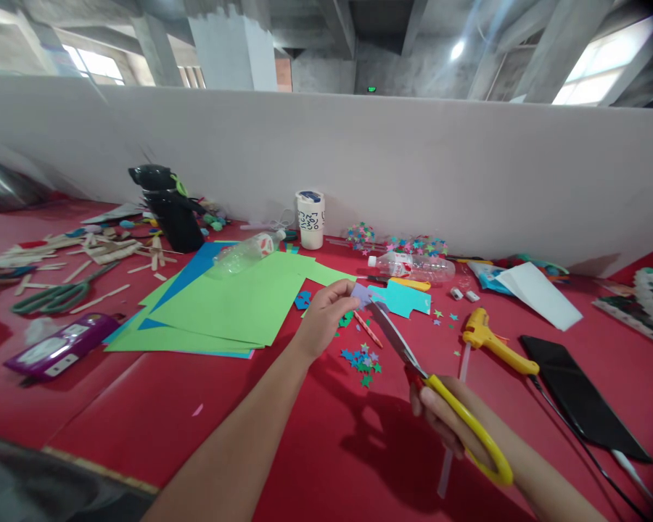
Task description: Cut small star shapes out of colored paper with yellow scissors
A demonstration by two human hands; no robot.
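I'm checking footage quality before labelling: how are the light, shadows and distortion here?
In the head view, glare spreads around the ceiling light, and the right-hand window washes out white; in the head view, soft shadows darken the red table below the left hand and right hand; also in the head view, the black bottle leans outward, probably wide-angle distortion.
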